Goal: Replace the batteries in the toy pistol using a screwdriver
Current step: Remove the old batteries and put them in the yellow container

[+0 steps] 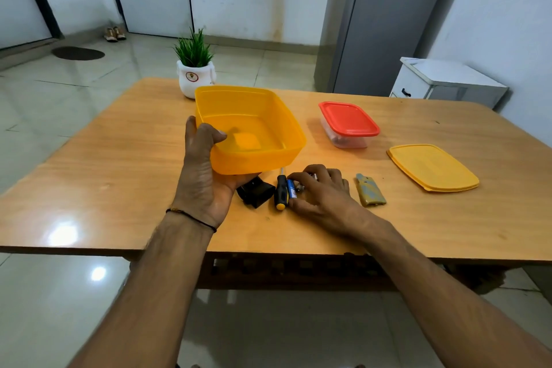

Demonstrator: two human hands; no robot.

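My left hand (203, 170) grips the near left corner of an empty yellow tub (254, 104) and holds it tilted just above the wooden table (119, 158). Under the tub's front edge lies the black toy pistol (257, 190), partly hidden. A screwdriver (281, 193) with a black and yellow handle lies beside it. My right hand (322, 191) rests palm down on the table with its fingers over blue batteries (291, 188) next to the screwdriver. A small camouflage battery cover (370, 190) lies to the right of that hand.
A clear box with a red lid (348, 121) stands at the back right. The yellow tub's lid (433, 167) lies flat at the right. A white pot with a green plant (194, 75) stands at the table's far edge.
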